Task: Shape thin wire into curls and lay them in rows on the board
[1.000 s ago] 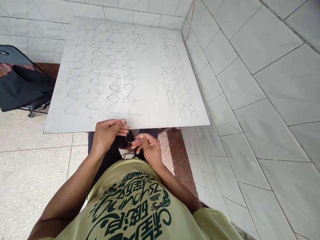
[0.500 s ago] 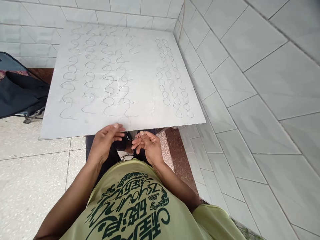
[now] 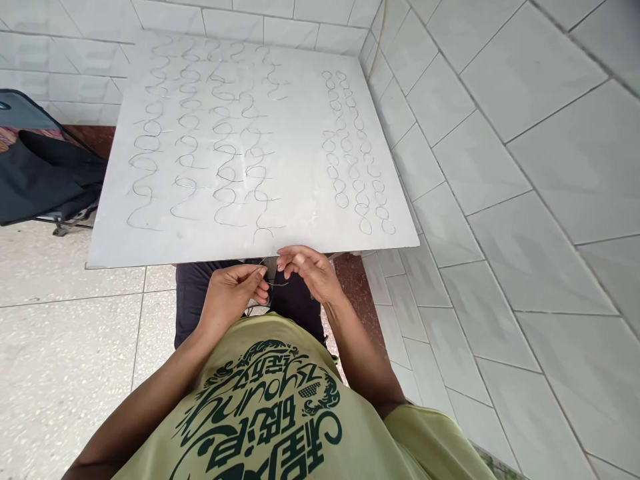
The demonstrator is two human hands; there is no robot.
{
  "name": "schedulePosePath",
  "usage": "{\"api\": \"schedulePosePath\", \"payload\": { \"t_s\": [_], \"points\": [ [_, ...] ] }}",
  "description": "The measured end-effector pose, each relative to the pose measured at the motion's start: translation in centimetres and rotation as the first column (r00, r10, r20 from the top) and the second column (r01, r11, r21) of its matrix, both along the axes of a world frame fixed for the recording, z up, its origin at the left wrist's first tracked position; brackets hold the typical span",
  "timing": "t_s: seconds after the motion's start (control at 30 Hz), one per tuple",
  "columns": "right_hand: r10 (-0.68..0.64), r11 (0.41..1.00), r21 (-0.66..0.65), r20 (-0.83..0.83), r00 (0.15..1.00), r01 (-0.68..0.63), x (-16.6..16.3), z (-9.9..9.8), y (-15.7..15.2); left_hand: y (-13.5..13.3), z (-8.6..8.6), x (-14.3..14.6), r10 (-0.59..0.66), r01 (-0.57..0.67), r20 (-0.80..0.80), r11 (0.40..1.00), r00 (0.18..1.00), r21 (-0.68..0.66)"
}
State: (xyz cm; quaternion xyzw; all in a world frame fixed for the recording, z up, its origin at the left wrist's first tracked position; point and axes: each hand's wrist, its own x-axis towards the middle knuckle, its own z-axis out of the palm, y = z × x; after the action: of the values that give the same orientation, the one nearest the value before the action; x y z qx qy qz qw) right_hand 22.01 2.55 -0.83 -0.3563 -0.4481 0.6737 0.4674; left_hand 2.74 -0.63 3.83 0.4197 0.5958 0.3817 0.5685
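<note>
Room under the white board (image 3: pixel 150 247), tiled wall (image 3: pixel 500 200) blocking the right.

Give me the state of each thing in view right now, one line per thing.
Left hand, pinching the thin wire
Thin wire, bent, just below the board's edge
Right hand, fingers curled beside the wire, contact unclear
White board, flat, bearing rows of wires
Wavy wires, lying in columns
Black fabric, draped on a folding chair
</note>
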Motion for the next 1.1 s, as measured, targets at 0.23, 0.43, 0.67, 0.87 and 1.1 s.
{"api": "schedulePosePath", "payload": {
  "t_s": [0.23, 0.43, 0.67, 0.87, 1.1],
  "points": [
    [0.213, 0.969, 0.108, 0.083, 0.974, -0.221, -0.3, -0.3, 1.2, -0.1, 0.1, 0.0, -0.116, 0.115, -0.004, 0.990, 0.993, -0.075],
    [0.239, 0.959, 0.127, 0.108, 0.965, -0.252, -0.3, -0.6, 1.2, -0.1, 0.2, -0.2, -0.162, 0.160, -0.018, 0.983, 0.987, -0.094],
    [0.271, 0.937, 0.181, 0.160, 0.949, -0.298, 0.2, 0.0, 1.2, -0.2, 1.0, -0.3, -0.229, 0.227, -0.036, 0.972, 0.973, -0.067],
    [0.246, 0.940, 0.189, 0.202, 0.948, -0.284, 0.0, 0.1, 1.2, -0.2, 1.1, -0.6, -0.231, 0.229, -0.037, 0.972, 0.972, -0.051],
    [0.144, 0.978, 0.140, 0.064, 0.987, -0.152, -0.6, -0.4, 1.0, -0.9, 0.6, -0.4, -0.142, 0.177, -0.244, 0.976, 0.959, 0.129]
  ]
}}
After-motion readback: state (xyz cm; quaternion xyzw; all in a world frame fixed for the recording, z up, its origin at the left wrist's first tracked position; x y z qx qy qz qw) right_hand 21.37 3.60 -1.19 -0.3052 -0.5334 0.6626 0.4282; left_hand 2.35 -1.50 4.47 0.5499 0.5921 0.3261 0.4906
